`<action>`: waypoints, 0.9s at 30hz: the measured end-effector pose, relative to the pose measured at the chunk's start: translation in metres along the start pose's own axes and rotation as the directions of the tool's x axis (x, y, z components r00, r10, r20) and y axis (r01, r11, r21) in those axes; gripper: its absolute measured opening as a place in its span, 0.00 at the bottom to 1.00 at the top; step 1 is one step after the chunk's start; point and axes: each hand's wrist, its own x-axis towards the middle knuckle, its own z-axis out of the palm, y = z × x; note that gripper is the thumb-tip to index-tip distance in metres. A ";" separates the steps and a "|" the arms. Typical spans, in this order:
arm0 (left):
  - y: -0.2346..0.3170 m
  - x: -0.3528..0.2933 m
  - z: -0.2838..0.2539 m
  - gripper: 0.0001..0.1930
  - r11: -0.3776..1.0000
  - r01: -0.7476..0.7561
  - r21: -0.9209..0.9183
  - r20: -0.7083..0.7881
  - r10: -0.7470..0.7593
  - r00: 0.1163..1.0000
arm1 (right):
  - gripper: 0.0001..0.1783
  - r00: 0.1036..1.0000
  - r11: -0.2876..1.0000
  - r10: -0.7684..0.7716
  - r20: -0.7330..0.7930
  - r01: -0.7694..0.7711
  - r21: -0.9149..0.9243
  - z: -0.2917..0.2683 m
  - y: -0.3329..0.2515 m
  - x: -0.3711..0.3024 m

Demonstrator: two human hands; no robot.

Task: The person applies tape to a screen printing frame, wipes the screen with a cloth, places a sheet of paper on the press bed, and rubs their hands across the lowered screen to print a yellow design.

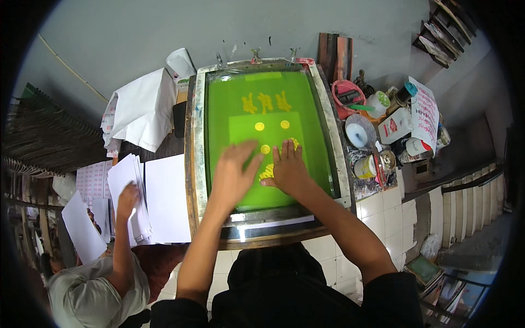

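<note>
A green screen-printing frame [323, 117] with pale, worn edges lies on the table in front of me. Yellow designs, some like characters and some round, show in its mesh [273, 105]. Over the lower left part of the mesh is my left hand [232, 169], slightly blurred, its fingers apart and nothing seen in them. Flat against the mesh, my right hand [289, 169] has its fingers stretched out. It partly covers yellow shapes [267, 173]. Whatever lies under the screen is hidden. Metal clamps [256, 55] stand along the far edge.
At left, a co-worker's hand [128, 200] rests on white paper sheets [167, 197]. A white bag [143, 106] stands behind them. To the right are a pink basin [340, 112], a tub of white paste [358, 134], a yellow-labelled can [365, 167] and several bottles.
</note>
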 end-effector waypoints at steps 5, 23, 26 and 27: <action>0.050 -0.126 0.008 0.11 0.997 0.078 -0.019 0.051 -0.077 0.996 | 0.65 0.999 1.000 0.014 -0.032 -0.014 0.005 -0.001 -0.001 -0.004; 0.029 -0.198 0.091 0.33 0.936 -0.104 0.337 0.131 0.063 0.989 | 0.64 0.986 0.998 0.018 0.163 -0.027 0.049 -0.020 0.001 0.001; 0.031 -0.196 0.090 0.32 0.902 -0.144 0.406 0.142 0.094 0.985 | 0.64 0.983 0.998 0.027 0.182 -0.037 0.055 -0.020 0.000 0.000; 0.031 -0.196 0.089 0.32 0.894 -0.155 0.420 0.148 0.101 0.984 | 0.64 0.984 0.996 0.029 0.178 -0.042 0.073 -0.020 0.000 -0.001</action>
